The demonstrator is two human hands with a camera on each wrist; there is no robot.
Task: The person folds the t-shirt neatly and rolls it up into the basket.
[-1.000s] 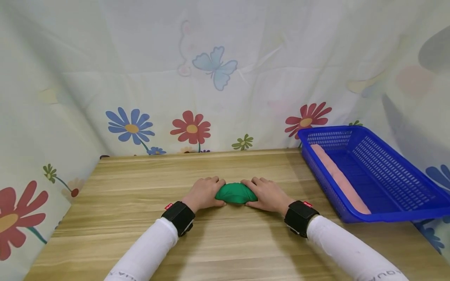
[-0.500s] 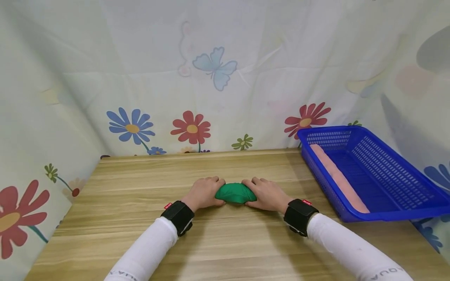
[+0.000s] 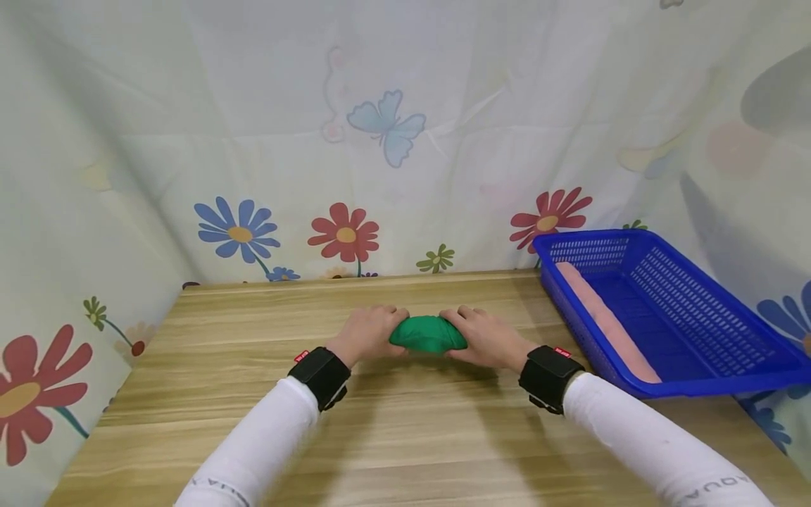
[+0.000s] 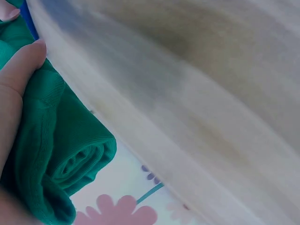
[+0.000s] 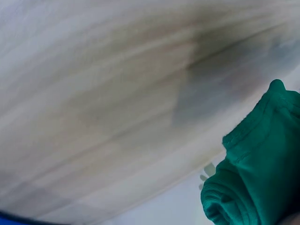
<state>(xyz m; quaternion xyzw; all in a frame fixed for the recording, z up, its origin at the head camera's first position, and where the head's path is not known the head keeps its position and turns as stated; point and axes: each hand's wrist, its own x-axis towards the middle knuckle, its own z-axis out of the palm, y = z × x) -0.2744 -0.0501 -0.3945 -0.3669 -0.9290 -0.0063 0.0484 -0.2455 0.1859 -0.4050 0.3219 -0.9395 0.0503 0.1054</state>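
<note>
A tightly rolled green cloth [image 3: 428,334] is held level at the middle of the table, with a shadow beneath it. My left hand [image 3: 370,334] grips its left end, and my right hand [image 3: 489,339] holds the right end the same way. The left wrist view shows the green cloth's [image 4: 77,140] spiral end and stitched seams, with my thumb [image 4: 23,70] pressing along its side. Seen from the right wrist, the other end of the green cloth [image 5: 262,159] shows folded layers; most of my right hand is out of that view.
To the right stands a blue plastic basket [image 3: 728,386] with perforated walls. A long pink roll [image 3: 608,324] lies inside along its left wall. Behind the wooden table [image 3: 285,303] hangs a flower-print curtain [image 3: 443,190].
Both hands have raised the green roll slightly off the table, keeping their grip on its ends. The view has shifted a little. Basket and pink roll stay in place.
</note>
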